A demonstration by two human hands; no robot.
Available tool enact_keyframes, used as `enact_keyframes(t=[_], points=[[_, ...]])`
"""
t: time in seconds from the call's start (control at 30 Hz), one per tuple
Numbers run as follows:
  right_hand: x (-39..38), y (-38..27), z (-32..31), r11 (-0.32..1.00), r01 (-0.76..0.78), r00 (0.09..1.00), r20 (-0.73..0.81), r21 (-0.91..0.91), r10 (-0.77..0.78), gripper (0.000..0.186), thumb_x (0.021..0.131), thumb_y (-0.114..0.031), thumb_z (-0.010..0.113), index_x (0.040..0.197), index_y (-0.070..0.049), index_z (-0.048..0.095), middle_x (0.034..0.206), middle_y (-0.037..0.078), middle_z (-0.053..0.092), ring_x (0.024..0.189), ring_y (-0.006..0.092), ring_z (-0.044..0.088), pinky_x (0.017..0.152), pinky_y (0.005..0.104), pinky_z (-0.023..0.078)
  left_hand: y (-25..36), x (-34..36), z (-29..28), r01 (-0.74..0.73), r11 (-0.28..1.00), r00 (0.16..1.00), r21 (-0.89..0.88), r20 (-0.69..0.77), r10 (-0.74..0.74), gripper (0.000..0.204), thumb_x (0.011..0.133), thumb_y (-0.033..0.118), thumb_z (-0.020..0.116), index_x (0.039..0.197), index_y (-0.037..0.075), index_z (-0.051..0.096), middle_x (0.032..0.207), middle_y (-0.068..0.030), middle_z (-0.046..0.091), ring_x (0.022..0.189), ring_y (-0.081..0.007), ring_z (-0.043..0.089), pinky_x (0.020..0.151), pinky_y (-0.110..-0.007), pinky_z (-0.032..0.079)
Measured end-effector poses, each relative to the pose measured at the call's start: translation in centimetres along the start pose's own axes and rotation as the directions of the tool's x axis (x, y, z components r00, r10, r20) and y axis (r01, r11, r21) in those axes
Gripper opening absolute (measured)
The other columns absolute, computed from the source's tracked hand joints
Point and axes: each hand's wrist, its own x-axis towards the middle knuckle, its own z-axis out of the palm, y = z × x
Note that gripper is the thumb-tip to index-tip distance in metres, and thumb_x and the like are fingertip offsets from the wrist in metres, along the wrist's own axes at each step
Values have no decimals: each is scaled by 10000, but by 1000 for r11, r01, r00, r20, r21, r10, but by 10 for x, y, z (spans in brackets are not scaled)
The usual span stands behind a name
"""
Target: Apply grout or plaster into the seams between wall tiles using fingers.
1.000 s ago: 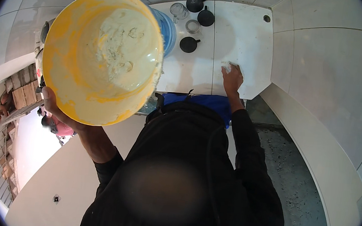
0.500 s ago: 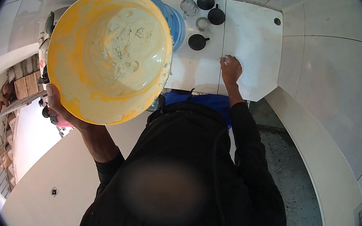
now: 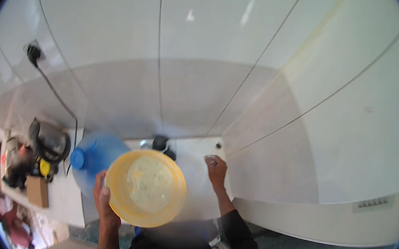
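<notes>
My left hand (image 3: 106, 201) grips a round yellow plastic tub (image 3: 112, 191) by its left side. Inside the tub lies a thick, pale cream mixture (image 3: 150, 188), lumpy in the middle and smeared up the walls. To the right of the tub, above the white table (image 3: 194, 148), my right hand (image 3: 216, 171) is closed, with its fingertips pressed together. Something small and whitish shows at those fingertips, too small to name. Partly behind the tub are black round lids or cups (image 3: 160, 143) and a clear glass.
A large blue water jug (image 3: 92, 156) stands just left of the tub. Farther left sit a black appliance (image 3: 52, 144), a cardboard box (image 3: 37, 191) and a cable from a wall plug (image 3: 34, 52). Tiled wall (image 3: 195, 35) rises behind. Another person (image 3: 18, 227) is at lower left.
The view has tilted up toward the wall. The tub now appears lower and farther from the camera, still in my left hand. My right hand stays closed over the table.
</notes>
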Motion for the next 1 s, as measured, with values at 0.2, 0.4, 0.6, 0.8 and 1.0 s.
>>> enact_keyframes(t=[0.2, 0.4, 0.6, 0.8, 1.0], points=[[132, -274, -192, 927, 366, 915, -214, 80, -343, 123, 989, -84, 681, 1063, 4, 723, 839, -28, 635, 738, 39, 546, 636, 229, 458, -32, 17, 28, 100, 981, 979, -165, 193, -68, 693, 893, 575, 712, 1260, 15, 531, 1022, -101, 687, 906, -162, 661, 834, -309, 529], [203, -459, -292, 233, 335, 313, -125, -913, -942, 287, 877, 17, 592, 1145, 2, 693, 1023, 141, 614, 961, 331, 620, 809, 419, 510, -51, 51, 68, 214, 955, 911, -204, 395, -120, 643, 894, 523, 725, 1282, 50, 528, 978, -82, 691, 831, -130, 660, 673, -255, 507], [279, -516, -322, -50, 28, 383, 56, -998, -922, 433, 893, -4, 592, 1292, -126, 708, 1187, 83, 630, 1102, 261, 609, 929, 455, 468, -75, 92, 99, 245, 944, 839, -223, 536, -91, 541, 902, 368, 695, 1295, 40, 519, 941, -80, 683, 863, -137, 638, 722, -263, 480], [320, -509, -324, -110, -149, 467, 28, -983, -884, 435, 908, -47, 612, 1311, -175, 714, 1252, 60, 625, 1158, 240, 591, 953, 474, 434, -69, 109, 108, 304, 932, 825, -197, 544, -154, 525, 920, 323, 650, 1337, 47, 490, 954, -114, 699, 865, -146, 642, 732, -261, 481], [334, -505, -322, -203, -234, 448, 80, -951, -891, 443, 904, -34, 584, 1297, -179, 728, 1266, 52, 629, 1162, 228, 584, 949, 466, 411, -79, 114, 108, 320, 926, 834, -200, 523, -175, 527, 949, 345, 652, 1353, 61, 469, 1001, -139, 715, 892, -152, 654, 753, -267, 505]])
